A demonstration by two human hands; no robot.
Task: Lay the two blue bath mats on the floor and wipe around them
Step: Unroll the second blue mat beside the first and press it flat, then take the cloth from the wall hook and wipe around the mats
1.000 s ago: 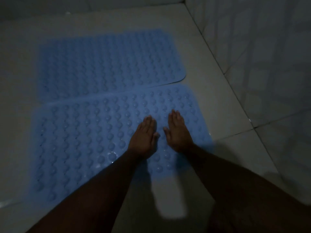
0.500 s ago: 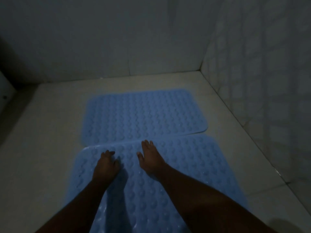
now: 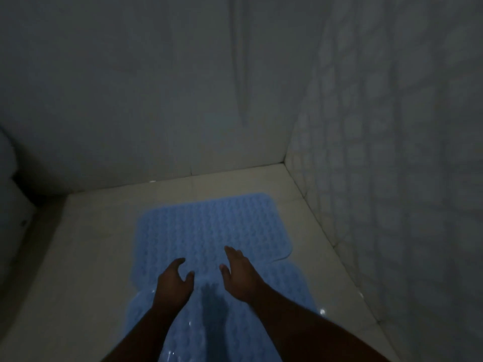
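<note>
The far mat (image 3: 209,226) and the near mat (image 3: 282,291), both blue, lie flat, edge to edge, on the floor (image 3: 91,257), so the left hand (image 3: 173,282) and right hand (image 3: 239,273) hang just above them with loose, empty fingers.

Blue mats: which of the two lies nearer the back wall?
The far mat, whose rounded far corners both show. The near mat lies closer to the camera and runs off the picture's bottom edge.
</note>
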